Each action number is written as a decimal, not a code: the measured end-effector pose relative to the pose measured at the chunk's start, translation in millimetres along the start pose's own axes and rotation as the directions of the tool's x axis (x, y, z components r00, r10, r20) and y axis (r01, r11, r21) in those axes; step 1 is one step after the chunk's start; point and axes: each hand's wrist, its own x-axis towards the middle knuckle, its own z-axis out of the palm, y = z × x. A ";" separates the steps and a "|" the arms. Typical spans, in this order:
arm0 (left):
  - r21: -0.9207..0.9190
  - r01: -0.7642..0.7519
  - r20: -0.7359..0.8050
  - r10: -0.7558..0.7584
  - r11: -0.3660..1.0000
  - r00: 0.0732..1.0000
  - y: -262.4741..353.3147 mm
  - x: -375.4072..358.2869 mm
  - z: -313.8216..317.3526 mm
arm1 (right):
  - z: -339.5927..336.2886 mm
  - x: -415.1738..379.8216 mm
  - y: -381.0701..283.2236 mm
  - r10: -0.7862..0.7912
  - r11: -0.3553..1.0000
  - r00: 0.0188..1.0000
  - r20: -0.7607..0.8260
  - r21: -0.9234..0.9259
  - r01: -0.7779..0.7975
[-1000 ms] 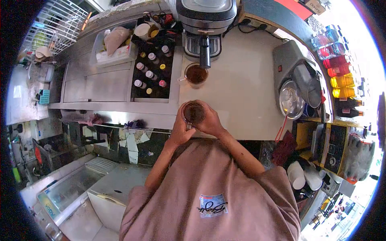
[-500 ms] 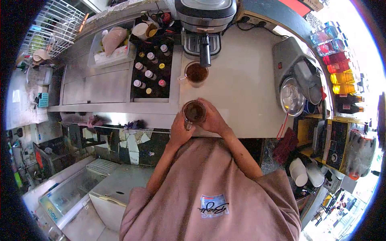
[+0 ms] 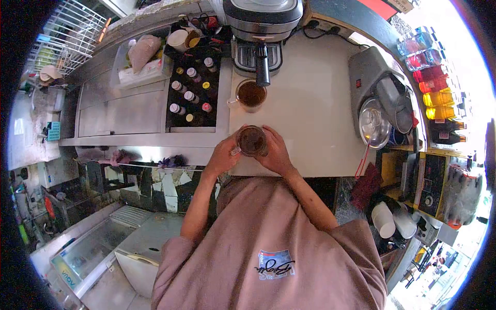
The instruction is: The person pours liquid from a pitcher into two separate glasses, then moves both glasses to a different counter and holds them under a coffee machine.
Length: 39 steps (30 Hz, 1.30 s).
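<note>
Between my two hands is a clear glass mug (image 3: 251, 140) with dark brown contents, over the front part of the pale counter (image 3: 305, 119). My left hand (image 3: 223, 156) is closed at the mug's handle side. Curled round the opposite side is my right hand (image 3: 275, 153). Farther back, a second glass mug (image 3: 251, 96) of dark brown drink stands on the counter, its handle pointing left. Just behind that mug is an espresso machine (image 3: 263, 23) with a black-handled portafilter (image 3: 262, 67) sticking out toward me.
Left of the mugs, a recessed rack (image 3: 192, 122) holds several capped bottles. A plastic bin (image 3: 121, 77) with bags sits behind it. Metal strainers (image 3: 374, 124) lie at the right, a red handle (image 3: 363, 163) overhanging the edge. Coloured drink bottles (image 3: 439, 99) line the far right.
The held mug has turned, its handle swinging from the front to the left. My left hand has shifted left with it, and the right hand stays round the other side.
</note>
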 end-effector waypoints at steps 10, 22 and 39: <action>0.012 -0.001 0.081 0.000 1.000 0.997 -0.2 6.7 -12.8 | 7.7 -3.6 6.9 0.008 0.999 1.000 -0.016 -0.052 -0.008; -0.127 0.118 -0.096 -0.131 0.985 0.987 2.3 -1.3 9.4 | 2.7 -3.9 0.4 -0.004 1.000 0.998 -0.069 -0.017 0.002; -0.006 0.002 -0.359 -0.005 1.000 0.933 -0.8 -6.6 43.2 | -8.2 -25.8 -2.1 0.064 0.995 0.996 -0.057 0.083 -0.059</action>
